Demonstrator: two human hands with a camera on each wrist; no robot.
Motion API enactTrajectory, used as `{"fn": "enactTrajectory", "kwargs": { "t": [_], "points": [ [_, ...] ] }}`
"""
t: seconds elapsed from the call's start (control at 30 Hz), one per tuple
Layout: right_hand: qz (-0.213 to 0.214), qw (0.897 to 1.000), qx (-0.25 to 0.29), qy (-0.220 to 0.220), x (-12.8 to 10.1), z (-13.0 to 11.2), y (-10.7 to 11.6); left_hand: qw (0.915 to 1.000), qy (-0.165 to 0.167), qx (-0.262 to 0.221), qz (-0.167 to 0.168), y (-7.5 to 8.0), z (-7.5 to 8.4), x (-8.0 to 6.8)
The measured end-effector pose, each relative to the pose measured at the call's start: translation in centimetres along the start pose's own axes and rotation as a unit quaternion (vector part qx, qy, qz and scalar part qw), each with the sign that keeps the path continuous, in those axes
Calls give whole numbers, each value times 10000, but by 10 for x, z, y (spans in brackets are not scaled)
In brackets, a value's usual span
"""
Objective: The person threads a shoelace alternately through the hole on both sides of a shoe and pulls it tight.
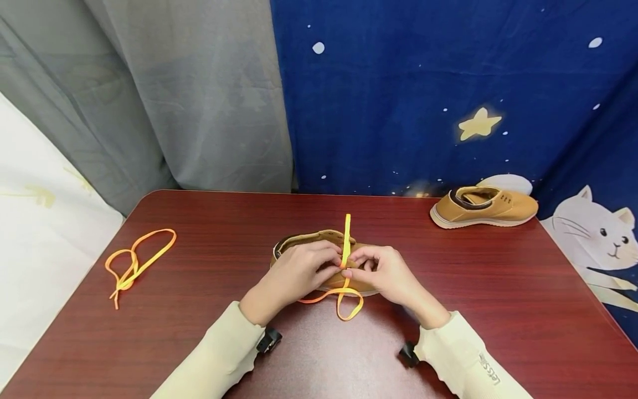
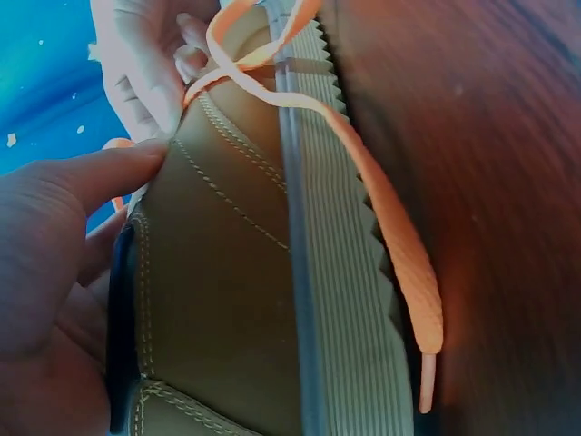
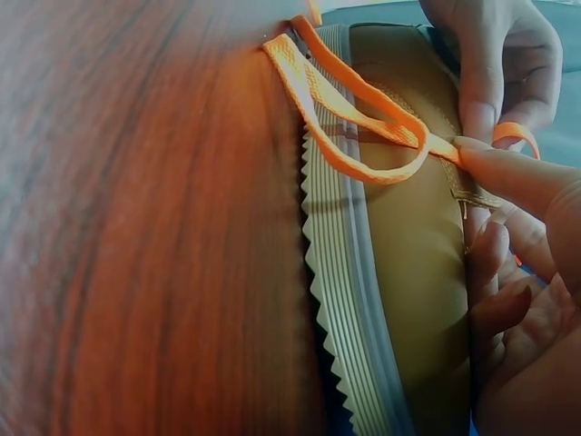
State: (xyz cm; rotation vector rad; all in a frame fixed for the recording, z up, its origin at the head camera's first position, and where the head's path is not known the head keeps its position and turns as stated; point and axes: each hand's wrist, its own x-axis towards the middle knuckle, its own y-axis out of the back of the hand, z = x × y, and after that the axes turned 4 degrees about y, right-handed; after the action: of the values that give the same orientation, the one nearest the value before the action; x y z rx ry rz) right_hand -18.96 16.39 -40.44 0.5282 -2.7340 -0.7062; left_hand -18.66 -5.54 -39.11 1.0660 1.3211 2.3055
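A tan shoe [image 3: 413, 263] lies on the table in front of me, its toe to the right and its grooved pale sole towards me. An orange-yellow shoelace [image 1: 347, 235] runs through its eyelet area; one end stretches up across the opening, and the rest hangs in a loop over the near side. My left hand [image 1: 305, 266] grips the shoe's eyelet flap, thumb outside and fingers behind the edge. From the other side, my right hand [image 1: 386, 272] pinches the lace at the flap between thumb and fingers. The two hands' fingertips almost meet there.
A second orange shoelace [image 1: 130, 271] lies loosely coiled at the table's left. Another tan shoe [image 1: 498, 210], with no lace in its eyelets, stands at the back right corner. Curtains [image 1: 374, 111] hang behind the dark red table [image 1: 224, 213].
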Motion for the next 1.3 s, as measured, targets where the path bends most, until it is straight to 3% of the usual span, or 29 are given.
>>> {"fn": "enactTrajectory", "kwargs": {
  "t": [0.17,0.23,0.37,0.47,0.73,0.93,1.07,1.23,1.3],
  "points": [
    [43,9999,-116,111,-1,0,0,9981,520,-253,-197,1,2,1],
    [49,9997,-168,160,-1,1,0,9975,577,-322,-270,1,2,2],
    [62,9994,-204,266,-1,2,0,9916,709,-814,-717,7,1,3],
    [75,9994,-135,314,-1,3,0,9811,979,-1276,-1078,14,0,5],
    [106,9994,-33,327,-1,5,-2,9587,1573,-1904,-1409,17,-4,14],
    [108,9992,-45,394,0,4,-3,9262,2238,-2381,-1880,21,-9,21],
    [121,9993,-60,361,-1,5,-1,9134,2294,-2541,-2204,24,-11,29],
    [146,9984,-29,540,-2,8,0,9087,2244,-2591,-2383,26,-13,32],
    [213,9976,-25,665,-2,9,0,8987,2347,-2793,-2432,27,-14,32]
  ]
}}
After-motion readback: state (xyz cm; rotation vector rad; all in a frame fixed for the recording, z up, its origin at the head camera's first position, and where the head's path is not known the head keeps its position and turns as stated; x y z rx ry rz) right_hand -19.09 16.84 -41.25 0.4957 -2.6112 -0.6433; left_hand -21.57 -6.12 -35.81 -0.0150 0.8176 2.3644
